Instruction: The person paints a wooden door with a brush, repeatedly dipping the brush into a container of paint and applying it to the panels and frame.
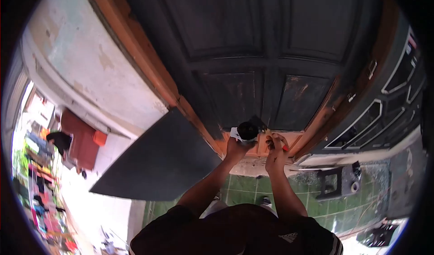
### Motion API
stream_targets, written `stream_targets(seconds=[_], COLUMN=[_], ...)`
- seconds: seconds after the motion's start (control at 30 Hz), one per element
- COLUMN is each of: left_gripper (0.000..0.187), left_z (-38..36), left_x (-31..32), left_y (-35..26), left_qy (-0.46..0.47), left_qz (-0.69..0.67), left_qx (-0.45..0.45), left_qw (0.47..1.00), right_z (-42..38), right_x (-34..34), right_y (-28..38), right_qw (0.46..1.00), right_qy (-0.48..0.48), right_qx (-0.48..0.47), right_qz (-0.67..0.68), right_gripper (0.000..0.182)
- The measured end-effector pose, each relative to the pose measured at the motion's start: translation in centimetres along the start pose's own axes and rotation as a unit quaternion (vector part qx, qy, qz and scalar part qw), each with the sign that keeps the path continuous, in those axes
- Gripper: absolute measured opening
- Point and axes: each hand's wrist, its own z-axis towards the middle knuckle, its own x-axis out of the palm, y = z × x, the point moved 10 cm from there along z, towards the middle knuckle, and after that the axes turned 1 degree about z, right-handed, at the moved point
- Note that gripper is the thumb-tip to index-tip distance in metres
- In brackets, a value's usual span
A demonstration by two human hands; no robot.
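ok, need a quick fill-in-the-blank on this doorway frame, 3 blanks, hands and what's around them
1. The left hand holds a round ____ container near the bottom of the dark door.
2. The floor below the door is laid with ____ tiles.
3. The right hand pinches a small tool with a ____ handle.

Missing words: black; green; red
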Motion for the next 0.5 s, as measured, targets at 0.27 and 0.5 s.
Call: stream_targets(seconds=[0.27,0.5], left_gripper=[0.050,0.039], left_z=[4.3,1.1], left_x=[-7.2,-15.5], left_y=[-2.7,-2.1], left_qy=[0.132,0.148], left_qz=[-0.042,0.003], left_qx=[0.088,0.068], left_qw=[0.986,0.987], right_z=[5.0,9.2], right_x=[9.6,6.2], right_y=[0.9,-7.4], right_qw=[0.975,0.953], right_qy=[-0.083,-0.189], right_qx=[-0.177,-0.216], right_qz=[0.106,0.099], right_gripper=[0.023,0.022])
